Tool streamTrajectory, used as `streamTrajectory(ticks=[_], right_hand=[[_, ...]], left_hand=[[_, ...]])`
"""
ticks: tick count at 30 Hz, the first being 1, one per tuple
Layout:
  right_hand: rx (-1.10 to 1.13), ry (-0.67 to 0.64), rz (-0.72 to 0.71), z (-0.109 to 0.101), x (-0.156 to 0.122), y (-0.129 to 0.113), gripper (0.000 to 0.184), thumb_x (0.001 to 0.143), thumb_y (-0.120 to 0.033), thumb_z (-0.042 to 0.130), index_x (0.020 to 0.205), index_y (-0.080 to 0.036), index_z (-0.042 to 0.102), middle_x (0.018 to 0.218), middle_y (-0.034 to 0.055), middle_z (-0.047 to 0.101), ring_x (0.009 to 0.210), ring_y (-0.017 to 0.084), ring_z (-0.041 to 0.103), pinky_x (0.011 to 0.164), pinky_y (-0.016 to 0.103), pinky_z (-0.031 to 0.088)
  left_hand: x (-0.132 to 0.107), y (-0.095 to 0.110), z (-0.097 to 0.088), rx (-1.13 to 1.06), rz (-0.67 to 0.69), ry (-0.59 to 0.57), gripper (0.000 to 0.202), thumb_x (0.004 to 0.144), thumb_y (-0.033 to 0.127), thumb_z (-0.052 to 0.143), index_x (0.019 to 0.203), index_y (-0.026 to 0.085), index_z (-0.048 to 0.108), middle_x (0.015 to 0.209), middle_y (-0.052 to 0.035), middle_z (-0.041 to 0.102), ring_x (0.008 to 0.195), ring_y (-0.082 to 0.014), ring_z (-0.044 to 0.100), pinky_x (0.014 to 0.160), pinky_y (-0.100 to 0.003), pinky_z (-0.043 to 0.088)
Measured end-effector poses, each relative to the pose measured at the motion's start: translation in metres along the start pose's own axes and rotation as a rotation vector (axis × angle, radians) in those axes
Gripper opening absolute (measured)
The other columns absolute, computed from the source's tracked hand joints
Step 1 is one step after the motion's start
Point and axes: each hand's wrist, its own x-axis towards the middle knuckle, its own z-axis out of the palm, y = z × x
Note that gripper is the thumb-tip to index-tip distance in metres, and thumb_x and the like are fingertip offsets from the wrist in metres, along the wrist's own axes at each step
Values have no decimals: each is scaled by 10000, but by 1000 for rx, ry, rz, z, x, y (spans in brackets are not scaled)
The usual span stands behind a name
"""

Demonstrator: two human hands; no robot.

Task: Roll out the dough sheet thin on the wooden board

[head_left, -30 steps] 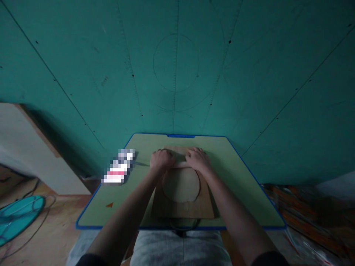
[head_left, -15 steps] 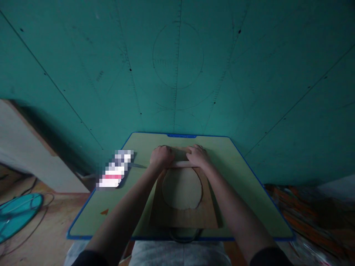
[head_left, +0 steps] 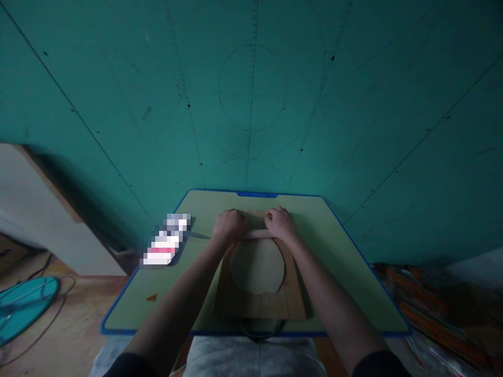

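A flat round sheet of pale dough (head_left: 257,266) lies on a brown wooden board (head_left: 293,301) in the middle of a small green table (head_left: 346,262). A thin wooden rolling pin (head_left: 256,234) lies across the far edge of the dough. My left hand (head_left: 229,225) presses down on the pin's left end. My right hand (head_left: 280,224) presses on its right end. Both hands lie curled over the pin at the far side of the board.
A blurred-out packet (head_left: 167,239) lies on the table's left side with a thin dark tool (head_left: 198,235) beside it. A teal wall (head_left: 251,94) stands right behind the table. A teal fan (head_left: 23,303) lies on the floor at left; clutter (head_left: 432,303) at right.
Both hands and the pin have stayed at the far edge of the dough, shifting only slightly. The camera view wobbles a little.
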Motion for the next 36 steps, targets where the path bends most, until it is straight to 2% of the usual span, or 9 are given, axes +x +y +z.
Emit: streamTrajectory(ticks=[5, 9, 15, 20, 26, 31, 36], right_hand=[[-10, 30, 8, -2, -18, -3, 277, 932, -265, 445, 1010, -230, 709, 1166, 78, 676, 1067, 221, 592, 870, 335, 430], [-25, 45, -2, -3, -33, -5, 311, 935, -286, 434, 1072, -236, 709, 1221, 75, 662, 1133, 232, 568, 889, 342, 438], [-47, 44, -51, 0, -57, -5, 386, 977, -296, 370, 1189, -279, 692, 1290, 45, 648, 1184, 220, 553, 934, 340, 429], [-79, 89, -108, 1, -75, -5, 427, 1024, -298, 301, 1194, -260, 691, 1299, 45, 656, 1179, 208, 561, 986, 338, 381], [-87, 144, -166, 2, -90, -4, 382, 1029, -320, 344, 1232, -270, 663, 1259, 54, 680, 1168, 209, 566, 979, 356, 356], [-70, 161, -179, 0, -103, -4, 383, 997, -447, 437, 1256, -247, 635, 1251, 78, 674, 1155, 240, 559, 964, 377, 372], [-54, 223, -203, 9, -129, -4, 437, 942, -429, 530, 1310, -201, 592, 1258, 123, 648, 1181, 277, 534, 1028, 425, 359]], left_hand=[[-14, 1, 1, 18, -10, -6, 458, 945, 401, 366, 1098, 181, 737, 1093, -169, 745, 990, -300, 720, 833, -372, 543], [-30, 4, 3, 43, 5, 22, 481, 953, 456, 358, 1084, 181, 729, 1101, -163, 739, 978, -317, 719, 802, -393, 545], [-60, 8, 8, 106, 54, 68, 443, 989, 367, 322, 1123, 168, 695, 1040, -177, 726, 969, -326, 708, 774, -409, 522], [-77, 9, 6, 141, 116, 71, 426, 995, 320, 302, 1153, 169, 668, 1103, -183, 695, 959, -336, 691, 763, -426, 497], [-91, 11, 3, 160, 122, 83, 405, 999, 337, 305, 1131, 185, 657, 1133, -159, 667, 962, -316, 669, 796, -425, 465], [-99, 8, 8, 126, 149, 148, 383, 996, 348, 326, 1106, 170, 647, 1132, -147, 658, 964, -300, 647, 800, -412, 448], [-121, 1, 17, 181, 234, 254, 387, 994, 394, 359, 1099, 174, 659, 1131, -145, 658, 1013, -311, 604, 873, -445, 437]])
